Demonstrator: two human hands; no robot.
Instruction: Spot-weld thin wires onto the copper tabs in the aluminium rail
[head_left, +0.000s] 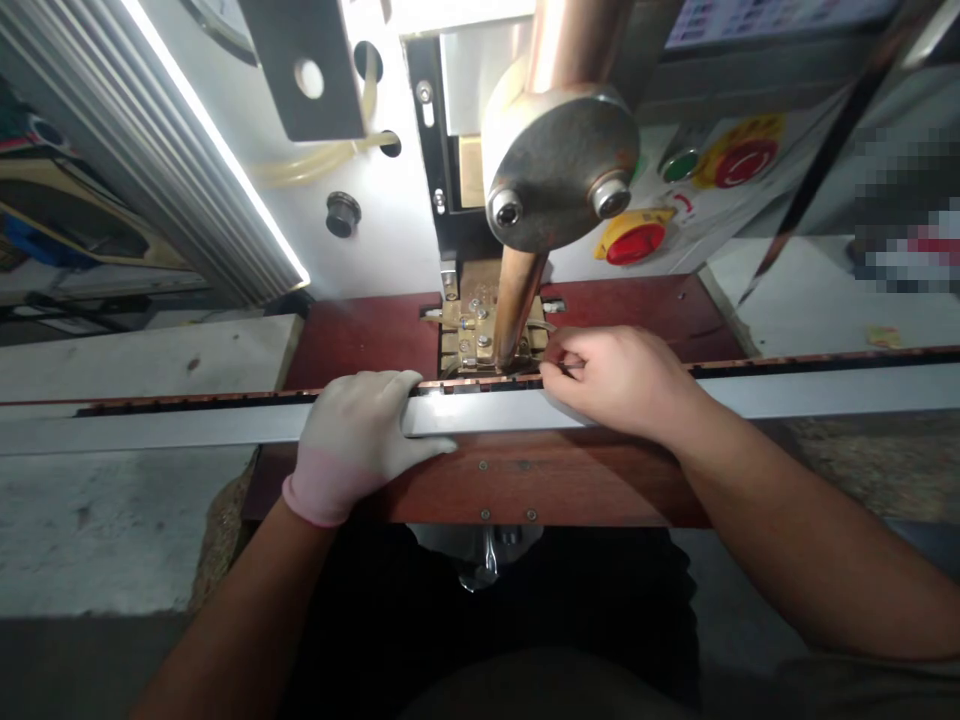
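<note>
A long silver bar (487, 412) runs from side to side in front of me, with a copper-and-black strip (225, 402) along its far edge. My left hand (352, 430), in a white glove with a pink cuff, is wrapped over the bar, its thumb on the near side. My bare right hand (622, 385) is closed in a pinch above the bar; a thin dark piece shows at its fingertips, too small to name. Just left of those fingers, a copper rod (517, 305) comes down to the strip, beside a brass fixture (480, 325) with screws and thin tubes.
The rod hangs from a round metal clamp (562, 170) on a white machine. On its panel are a red emergency stop button (746, 162), a red rotary switch (635, 242) and a green button (680, 165). A reddish-brown board (585, 485) lies beneath the bar.
</note>
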